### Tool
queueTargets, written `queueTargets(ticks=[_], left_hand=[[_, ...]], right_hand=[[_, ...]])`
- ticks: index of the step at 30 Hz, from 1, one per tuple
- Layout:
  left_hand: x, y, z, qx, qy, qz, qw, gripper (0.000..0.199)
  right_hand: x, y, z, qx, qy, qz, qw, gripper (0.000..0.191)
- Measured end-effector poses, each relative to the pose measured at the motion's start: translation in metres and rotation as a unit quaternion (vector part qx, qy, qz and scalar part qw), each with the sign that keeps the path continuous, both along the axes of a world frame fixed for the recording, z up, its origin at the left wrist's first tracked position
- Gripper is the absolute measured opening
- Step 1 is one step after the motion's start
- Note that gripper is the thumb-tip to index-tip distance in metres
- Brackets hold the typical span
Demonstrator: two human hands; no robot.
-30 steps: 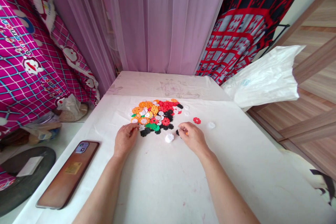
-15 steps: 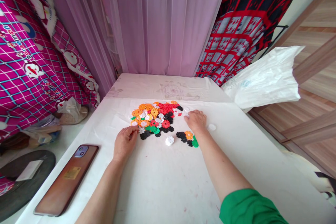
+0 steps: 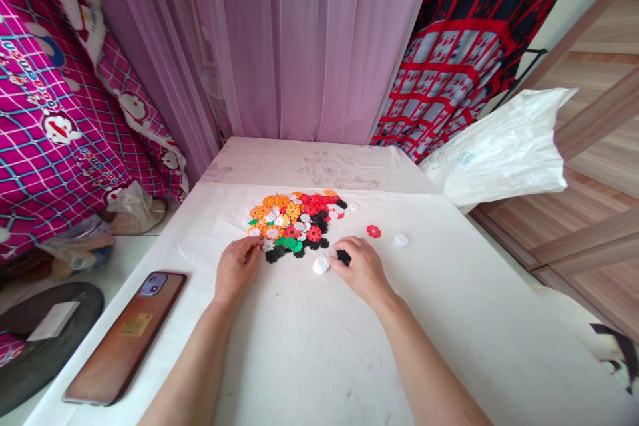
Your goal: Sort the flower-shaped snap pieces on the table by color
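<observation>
A pile of notched plastic snowflake discs (image 3: 292,219) in orange, red, white, black and green lies on the table. My left hand (image 3: 236,270) rests at the pile's near left edge, fingers curled together beside a white disc (image 3: 268,245); what they hold, if anything, is hidden. My right hand (image 3: 363,269) is right of a small stack of white discs (image 3: 321,265), thumb and forefinger pinched on what looks like a white disc (image 3: 332,253) at the stack's edge. Black discs (image 3: 344,257) show between its fingers; the rest of that group is covered by the hand.
A red disc (image 3: 373,231) and a white round piece (image 3: 401,240) lie right of the pile. On the left of the white-covered table (image 3: 289,346) is a phone (image 3: 127,338). A white plastic bag (image 3: 504,146) stands at the right edge, and a purple curtain (image 3: 309,46) hangs behind.
My right hand has come back toward me and left, from the pile's right side to the white stack. The red disc is now uncovered. My left hand has barely moved.
</observation>
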State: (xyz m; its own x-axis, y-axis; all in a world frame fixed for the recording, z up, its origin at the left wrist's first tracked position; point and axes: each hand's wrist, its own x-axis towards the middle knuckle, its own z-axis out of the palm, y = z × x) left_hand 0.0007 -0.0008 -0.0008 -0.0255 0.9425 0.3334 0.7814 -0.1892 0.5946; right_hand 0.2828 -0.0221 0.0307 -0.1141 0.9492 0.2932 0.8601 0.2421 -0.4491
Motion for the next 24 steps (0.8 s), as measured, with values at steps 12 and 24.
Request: queueTargets(ticks=[12, 24], left_hand=[[0.001, 0.0, 0.0, 0.0, -0.015, 0.007, 1.0, 0.027], [0.0, 0.0, -0.002, -0.001, -0.009, 0.003, 1.0, 0.029]], right_hand=[[-0.02, -0.012, 0.016, -0.052, -0.059, 0.016, 0.997, 0.012], [-0.01, -0.02, 0.02, -0.114, -0.198, -0.003, 0.974, 0.03]])
